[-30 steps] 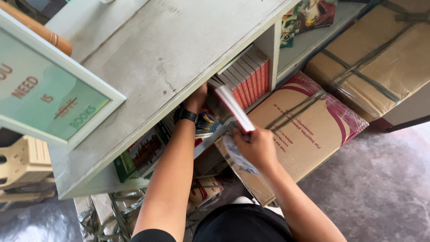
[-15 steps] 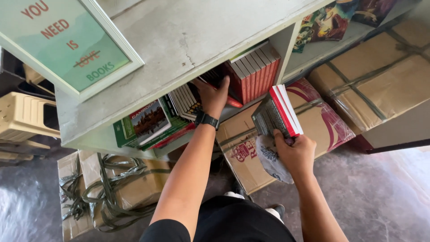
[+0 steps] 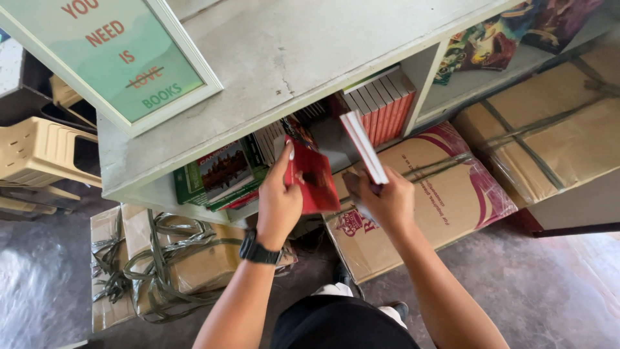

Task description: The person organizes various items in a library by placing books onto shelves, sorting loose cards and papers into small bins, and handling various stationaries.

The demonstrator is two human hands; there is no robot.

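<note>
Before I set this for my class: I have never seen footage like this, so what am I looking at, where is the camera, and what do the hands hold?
The camera sits on a person's head, looking down at their own bare arms. The left hand, wearing a black wristwatch, grips a thin red paperback book. The right hand holds a red-and-white book edge-up. Ahead is a grey shelf unit with a row of red-spined books, and a framed green sign leans on top. Strapped cardboard boxes lie on the floor.
</note>
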